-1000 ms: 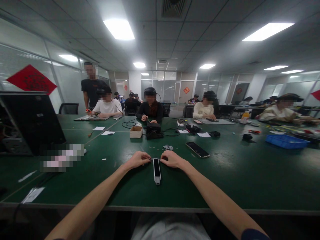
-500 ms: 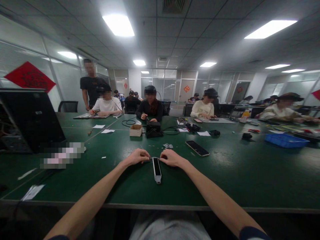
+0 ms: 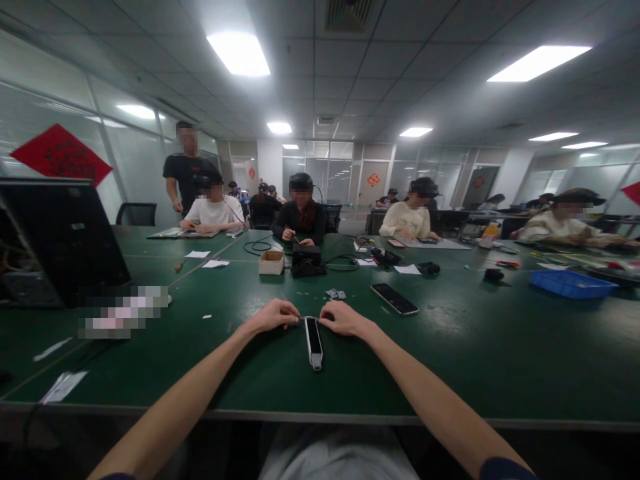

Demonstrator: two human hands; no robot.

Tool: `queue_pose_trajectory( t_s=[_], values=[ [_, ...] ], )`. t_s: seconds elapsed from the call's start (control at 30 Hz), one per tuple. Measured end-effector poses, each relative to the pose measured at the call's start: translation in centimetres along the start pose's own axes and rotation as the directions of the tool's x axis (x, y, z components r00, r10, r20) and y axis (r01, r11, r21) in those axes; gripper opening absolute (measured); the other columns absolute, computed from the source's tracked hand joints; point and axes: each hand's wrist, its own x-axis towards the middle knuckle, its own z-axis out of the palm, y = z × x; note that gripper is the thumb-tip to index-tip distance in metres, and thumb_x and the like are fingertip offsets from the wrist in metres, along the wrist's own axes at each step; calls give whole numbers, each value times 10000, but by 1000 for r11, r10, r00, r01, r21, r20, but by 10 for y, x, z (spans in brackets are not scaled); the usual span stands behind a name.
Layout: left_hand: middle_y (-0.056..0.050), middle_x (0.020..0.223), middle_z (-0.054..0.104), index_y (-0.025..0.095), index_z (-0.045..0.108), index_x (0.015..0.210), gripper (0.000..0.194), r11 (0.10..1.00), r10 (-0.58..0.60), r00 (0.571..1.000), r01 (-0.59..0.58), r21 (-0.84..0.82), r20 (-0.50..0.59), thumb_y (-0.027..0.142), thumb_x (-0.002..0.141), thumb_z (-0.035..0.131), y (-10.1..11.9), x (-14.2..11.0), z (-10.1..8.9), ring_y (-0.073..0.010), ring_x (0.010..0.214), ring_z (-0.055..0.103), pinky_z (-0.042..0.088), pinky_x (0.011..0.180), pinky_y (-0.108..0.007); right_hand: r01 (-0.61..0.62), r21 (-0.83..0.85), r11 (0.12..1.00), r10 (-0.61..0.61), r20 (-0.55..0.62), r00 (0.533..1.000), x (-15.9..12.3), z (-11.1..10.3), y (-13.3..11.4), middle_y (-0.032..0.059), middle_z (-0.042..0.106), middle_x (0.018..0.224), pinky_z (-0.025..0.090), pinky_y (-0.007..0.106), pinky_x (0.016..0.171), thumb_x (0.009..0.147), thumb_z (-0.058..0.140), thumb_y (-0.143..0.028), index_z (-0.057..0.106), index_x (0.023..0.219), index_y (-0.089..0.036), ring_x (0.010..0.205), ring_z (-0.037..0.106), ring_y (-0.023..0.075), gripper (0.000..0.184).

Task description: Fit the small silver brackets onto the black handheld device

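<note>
A narrow black-and-white bar-shaped device (image 3: pixel 313 341) lies on the green table (image 3: pixel 450 360), its long axis pointing toward me. My left hand (image 3: pixel 273 315) and my right hand (image 3: pixel 343 317) rest at its far end, one on each side. Both have their fingers curled in a pinch at the device's top edge. A thin tool or part seems to run from my left fingers to the device, too small to name.
A phone (image 3: pixel 395 299) lies face up just beyond my right hand. Small metal parts (image 3: pixel 336 293), a cardboard box (image 3: pixel 271 263) and a black unit with cables (image 3: pixel 307 260) sit farther back. A dark monitor (image 3: pixel 60 240) stands left, a blue tray (image 3: pixel 573 283) right. Other people sit across the table.
Both hands and the device stay in place. The standing person at the back left has shifted slightly.
</note>
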Motion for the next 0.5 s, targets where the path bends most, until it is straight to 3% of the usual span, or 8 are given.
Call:
queue_pose_trajectory(
  t_s=[0.23,0.5],
  values=[
    [-45,800,670,117,658,891,372,1000,-12,1000,12,-3,-20,436,701,632,2,-1,2,-98,521,528,418,520,-218,8,20,1000,-8,-3,1000,2,5,6,56,622,821,402,256,659,829,527,-333,662,830,-159,745,534,151,220],
    [-1,602,608,120,695,869,436,993,-47,995,56,107,-90,506,684,614,-1,1,5,-103,495,495,380,513,-212,-14,13,1000,14,1,1000,2,1,3,63,621,824,408,256,678,831,534,-322,660,824,-142,743,530,147,219]
  ],
)
